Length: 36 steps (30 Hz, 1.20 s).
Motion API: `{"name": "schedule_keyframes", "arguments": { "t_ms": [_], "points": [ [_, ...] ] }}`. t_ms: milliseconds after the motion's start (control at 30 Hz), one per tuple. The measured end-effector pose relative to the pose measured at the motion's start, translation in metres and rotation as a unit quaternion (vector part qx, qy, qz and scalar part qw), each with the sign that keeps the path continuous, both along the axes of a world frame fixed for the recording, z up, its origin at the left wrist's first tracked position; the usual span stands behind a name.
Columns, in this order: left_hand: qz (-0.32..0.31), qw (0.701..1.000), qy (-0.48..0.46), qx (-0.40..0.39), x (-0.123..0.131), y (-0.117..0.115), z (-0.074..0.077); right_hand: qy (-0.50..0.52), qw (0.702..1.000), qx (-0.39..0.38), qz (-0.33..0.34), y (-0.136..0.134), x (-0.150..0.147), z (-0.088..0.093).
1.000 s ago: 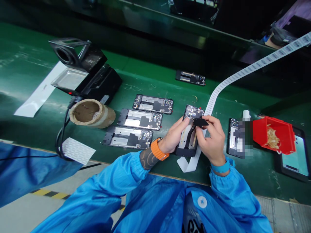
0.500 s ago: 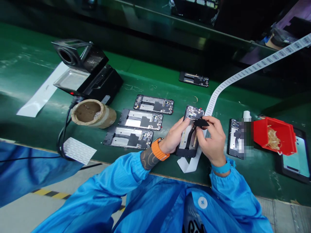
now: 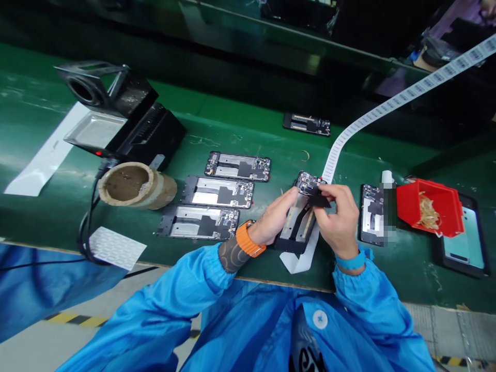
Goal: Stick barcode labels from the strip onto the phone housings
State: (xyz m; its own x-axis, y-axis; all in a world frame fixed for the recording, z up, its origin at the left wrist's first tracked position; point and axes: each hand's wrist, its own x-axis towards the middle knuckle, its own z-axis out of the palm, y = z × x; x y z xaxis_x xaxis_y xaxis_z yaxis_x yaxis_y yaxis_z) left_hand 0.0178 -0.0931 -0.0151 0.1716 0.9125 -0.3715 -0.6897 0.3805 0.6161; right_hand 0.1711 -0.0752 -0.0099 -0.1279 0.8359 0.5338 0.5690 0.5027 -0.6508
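Observation:
An opened phone (image 3: 295, 226) lies lengthwise before me, its circuit board bare at the far end. My left hand (image 3: 274, 219) grips its left edge, thumb reaching toward the board. In my right hand (image 3: 336, 219), thumb and fingers pinch a small black sheet (image 3: 320, 200) over the phone, just below the board. Whether the sheet is joined to the phone is hidden by the fingers. Under the phone runs a white label strip (image 3: 351, 132), its near end folded at the bench edge.
Several opened phones (image 3: 220, 192) lie to the left, another phone (image 3: 306, 124) farther back, and one more phone (image 3: 372, 214) at right. A red bin (image 3: 449, 206) holds tan scraps. A cardboard tube (image 3: 163, 190) and a black device (image 3: 155, 134) with cable stand at left.
The black sheet has come down slightly and tilted, and more of the circuit board shows. The phone has turned a little. The whole view has shifted slightly.

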Motion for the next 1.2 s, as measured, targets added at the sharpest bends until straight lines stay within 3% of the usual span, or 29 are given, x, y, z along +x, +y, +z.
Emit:
{"name": "schedule_keyframes", "arguments": {
  "t_ms": [167, 233, 367, 467, 600, 700, 933, 1200],
  "points": [
    [-0.109, 0.994, 0.009, -0.009, -0.004, 0.0, 0.005, -0.014, 1.0, -0.008, -0.022, 0.003, 0.003, 0.007],
    [-0.123, 0.992, 0.015, -0.011, -0.004, 0.0, 0.006, -0.008, 1.0, -0.012, -0.021, 0.002, 0.002, 0.006],
    [-0.108, 0.994, 0.011, -0.015, 0.001, 0.001, 0.005, 0.028, 0.999, -0.025, -0.016, 0.001, 0.0, -0.001],
    [-0.059, 0.998, 0.011, -0.02, 0.004, 0.003, 0.003, 0.055, 0.998, -0.029, -0.023, 0.0, -0.001, -0.002],
    [0.037, 0.998, 0.017, -0.053, 0.003, 0.009, 0.001, 0.012, 1.0, 0.007, 0.005, -0.001, -0.001, 0.003],
    [0.075, 0.995, 0.012, -0.058, 0.0, 0.011, 0.002, -0.031, 0.999, 0.01, 0.036, -0.002, -0.002, 0.003],
    [0.035, 0.997, -0.029, -0.055, -0.001, 0.009, 0.005, -0.091, 0.993, -0.003, 0.079, 0.001, -0.002, -0.009],
    [-0.017, 0.997, -0.043, -0.054, -0.003, 0.006, 0.006, -0.098, 0.991, -0.038, 0.084, 0.001, 0.001, -0.004]
  ]
}}
